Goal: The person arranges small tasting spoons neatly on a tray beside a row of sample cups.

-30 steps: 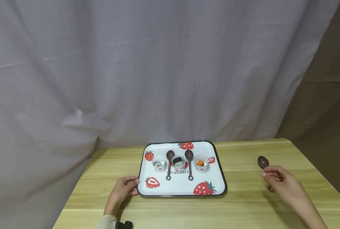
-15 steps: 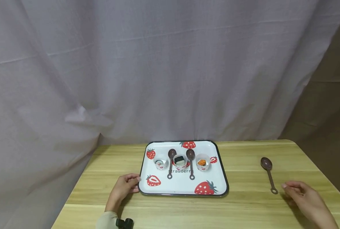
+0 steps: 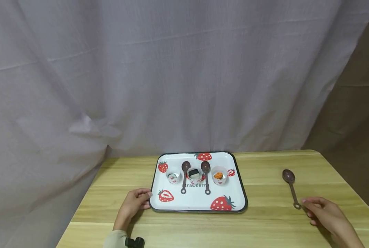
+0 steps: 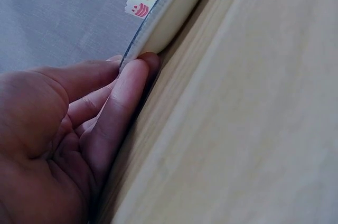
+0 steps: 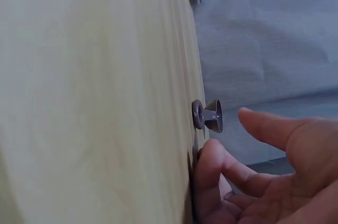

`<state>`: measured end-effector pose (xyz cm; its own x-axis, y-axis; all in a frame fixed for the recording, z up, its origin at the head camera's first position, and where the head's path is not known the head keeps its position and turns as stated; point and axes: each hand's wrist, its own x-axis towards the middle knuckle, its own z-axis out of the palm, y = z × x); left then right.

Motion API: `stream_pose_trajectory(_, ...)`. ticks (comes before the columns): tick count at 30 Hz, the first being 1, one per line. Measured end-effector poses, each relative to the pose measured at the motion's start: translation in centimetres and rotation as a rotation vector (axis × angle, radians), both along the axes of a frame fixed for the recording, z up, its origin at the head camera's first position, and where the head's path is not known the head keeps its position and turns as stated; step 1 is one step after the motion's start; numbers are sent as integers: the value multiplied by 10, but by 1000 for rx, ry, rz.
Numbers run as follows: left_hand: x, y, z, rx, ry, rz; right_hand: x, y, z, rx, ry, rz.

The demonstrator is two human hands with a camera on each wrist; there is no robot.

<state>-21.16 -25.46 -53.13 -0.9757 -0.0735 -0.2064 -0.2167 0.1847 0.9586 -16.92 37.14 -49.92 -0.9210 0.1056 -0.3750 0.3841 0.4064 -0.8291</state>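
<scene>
My left hand (image 3: 134, 206) pinches the near left rim of a white strawberry-print tray (image 3: 189, 203), thumb on the rim and fingers beneath it in the left wrist view. A brown spoon (image 3: 292, 189) lies on the table right of the tray. Beside its ring-shaped handle end is my right hand (image 3: 326, 215), holding nothing. In the right wrist view, the thumb (image 5: 264, 128) and forefinger stand apart, with the spoon (image 5: 212, 115) seen end-on past them. Some fingers of both hands are hidden from the head camera.
On the tray stand three small paper cups, holding a sushi-like roll (image 3: 172, 176), a black-and-white piece (image 3: 194, 174) and an orange piece (image 3: 218, 175). Two brown spoons (image 3: 184, 177) lie between them. A grey curtain (image 3: 184, 86) hangs behind the wooden table (image 3: 265, 224).
My right hand has set the spoon down on the table and let go. It drew back rightward, then came slightly left toward the handle end. My left hand stays at the tray.
</scene>
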Motion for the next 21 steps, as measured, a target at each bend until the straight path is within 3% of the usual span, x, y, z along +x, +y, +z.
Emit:
stream_pose_trajectory(10,2,1,-5,12,-6,-18,3,-2,3,63,-16,77)
stream_pose_trajectory(21,4,0,-4,6,-7,11,-9,-5,-1,150,21,162)
